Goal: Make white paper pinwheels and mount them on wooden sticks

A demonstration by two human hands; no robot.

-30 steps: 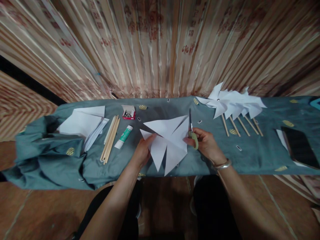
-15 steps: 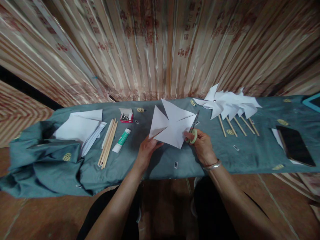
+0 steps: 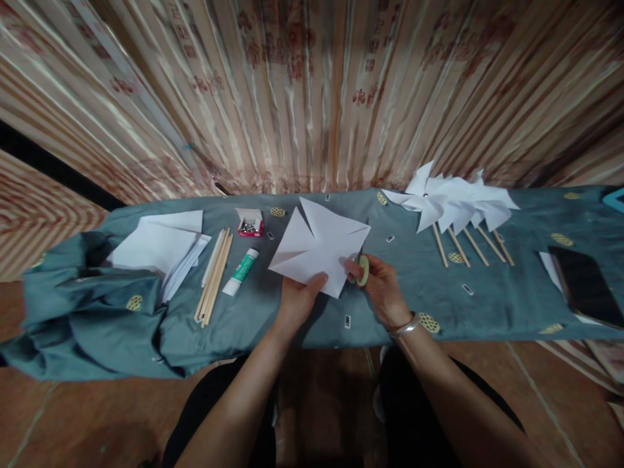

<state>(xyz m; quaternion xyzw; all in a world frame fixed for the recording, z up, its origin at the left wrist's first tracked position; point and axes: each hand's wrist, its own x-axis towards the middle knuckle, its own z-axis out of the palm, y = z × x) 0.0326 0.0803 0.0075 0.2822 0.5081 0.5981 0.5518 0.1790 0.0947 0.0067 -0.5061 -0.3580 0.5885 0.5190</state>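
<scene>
A square of white paper (image 3: pixel 326 244), slit inward from its corners, is raised over the cloth-covered table (image 3: pixel 419 286). My left hand (image 3: pixel 299 299) pinches its lower edge, thumb on top and the other fingers hidden underneath. In my right hand (image 3: pixel 385 289) is a pair of scissors (image 3: pixel 363 270) with pale yellow-green handles, gripped at the right side of the paper. Most of the blades are hidden by the sheet, so whether they are apart cannot be seen. The right fingertips touch or nearly touch the paper.
Left of the paper are a glue stick (image 3: pixel 241 272), wooden sticks (image 3: pixel 213 279), a small red box of metal pins (image 3: pixel 250 223) and stacked white paper (image 3: pixel 156 247). Several paper pinwheels (image 3: pixel 453 198) on sticks lie to the right. Beyond them rests a dark phone (image 3: pixel 587 286). A curtain (image 3: pixel 302 97) hangs behind.
The paper has turned and shifted left. My left hand has moved its grip along the lower edge toward the middle. The scissors have moved left and lower, their blades now mostly behind the sheet.
</scene>
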